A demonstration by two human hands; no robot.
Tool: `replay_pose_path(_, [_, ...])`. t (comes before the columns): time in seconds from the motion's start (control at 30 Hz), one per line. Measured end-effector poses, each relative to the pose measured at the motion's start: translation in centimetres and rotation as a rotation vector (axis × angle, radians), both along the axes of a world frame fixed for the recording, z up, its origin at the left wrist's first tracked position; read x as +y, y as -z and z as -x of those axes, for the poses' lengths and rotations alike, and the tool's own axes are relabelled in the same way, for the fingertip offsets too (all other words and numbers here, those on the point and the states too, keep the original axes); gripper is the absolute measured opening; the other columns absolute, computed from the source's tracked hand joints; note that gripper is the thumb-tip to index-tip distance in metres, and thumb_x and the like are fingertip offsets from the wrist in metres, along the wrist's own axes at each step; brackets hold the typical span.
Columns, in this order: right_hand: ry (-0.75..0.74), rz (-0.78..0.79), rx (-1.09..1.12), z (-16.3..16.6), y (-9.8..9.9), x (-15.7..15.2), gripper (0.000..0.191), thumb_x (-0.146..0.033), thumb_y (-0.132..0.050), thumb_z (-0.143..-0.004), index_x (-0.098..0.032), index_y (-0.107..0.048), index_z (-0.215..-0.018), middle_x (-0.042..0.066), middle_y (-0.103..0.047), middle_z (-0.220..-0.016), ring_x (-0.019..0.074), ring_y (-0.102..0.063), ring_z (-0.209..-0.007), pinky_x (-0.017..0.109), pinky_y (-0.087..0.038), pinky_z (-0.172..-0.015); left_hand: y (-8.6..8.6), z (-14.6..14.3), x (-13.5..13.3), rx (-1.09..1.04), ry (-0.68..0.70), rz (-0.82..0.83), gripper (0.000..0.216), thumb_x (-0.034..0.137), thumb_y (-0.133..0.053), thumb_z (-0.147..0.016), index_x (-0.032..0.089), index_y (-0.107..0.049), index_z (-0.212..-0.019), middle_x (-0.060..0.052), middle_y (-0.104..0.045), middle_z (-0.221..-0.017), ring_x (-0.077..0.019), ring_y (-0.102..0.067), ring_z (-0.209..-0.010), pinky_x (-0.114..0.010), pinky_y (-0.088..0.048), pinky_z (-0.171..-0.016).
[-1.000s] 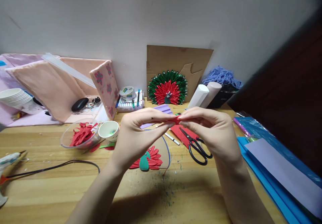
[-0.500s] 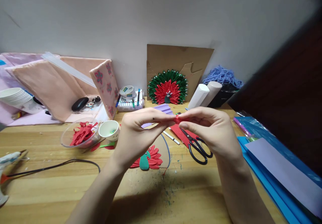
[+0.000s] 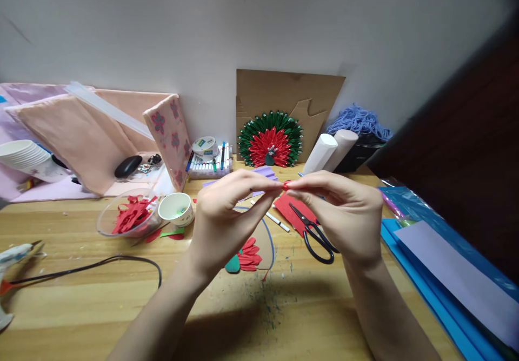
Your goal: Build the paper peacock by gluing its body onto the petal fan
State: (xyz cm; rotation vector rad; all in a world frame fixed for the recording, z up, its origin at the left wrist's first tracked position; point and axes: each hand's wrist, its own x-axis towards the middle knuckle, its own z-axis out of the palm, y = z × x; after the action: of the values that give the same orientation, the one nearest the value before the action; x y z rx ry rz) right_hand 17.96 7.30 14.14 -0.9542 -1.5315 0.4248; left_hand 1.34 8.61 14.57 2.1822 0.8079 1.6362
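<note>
Between the fingertips of both hands, raised over the table, is a small piece of red paper (image 3: 286, 186), mostly hidden by the fingers. My left hand (image 3: 231, 209) pinches it from the left, and my right hand (image 3: 344, 209) from the right. Below and behind my left hand lies a cardboard piece with a blue outline; red paper petals (image 3: 249, 254) and a green paper body (image 3: 232, 264) are on it, partly covered by my wrist. Black-handled scissors (image 3: 314, 236) rest on a red paper sheet (image 3: 287, 213) beneath my right hand.
A clear bowl of red paper strips (image 3: 132, 218) and a paper cup (image 3: 176, 209) stand left. Far left is a glue gun (image 3: 14, 258) with its cable. A red and green peacock (image 3: 270, 142) leans on cardboard (image 3: 275, 91) at the back. Blue sheets (image 3: 421, 274) lie right.
My left hand has lowered slightly and covers more of the green body. My right hand has shifted a little rightward. The red piece stays pinched between them and shows less.
</note>
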Motion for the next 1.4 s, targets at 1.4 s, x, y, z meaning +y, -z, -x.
replay_pose_path(1.4, [0.140,-0.404,-0.189,-1.0,-0.3,0.7,0.019,-0.013,-0.068,-0.068,-0.025,-0.065,-0.082,0.000,-0.065,-0.076,0.0194,-0.062,-0.072,0.036,-0.052,-0.067,-0.2,-0.1,-0.6,-0.043,-0.109,-0.059,0.019,0.008,-0.066,-0.071,0.021,-0.067,-0.084,-0.001,-0.068,-0.078,-0.0142,-0.063,-0.071,-0.029,-0.055,-0.067])
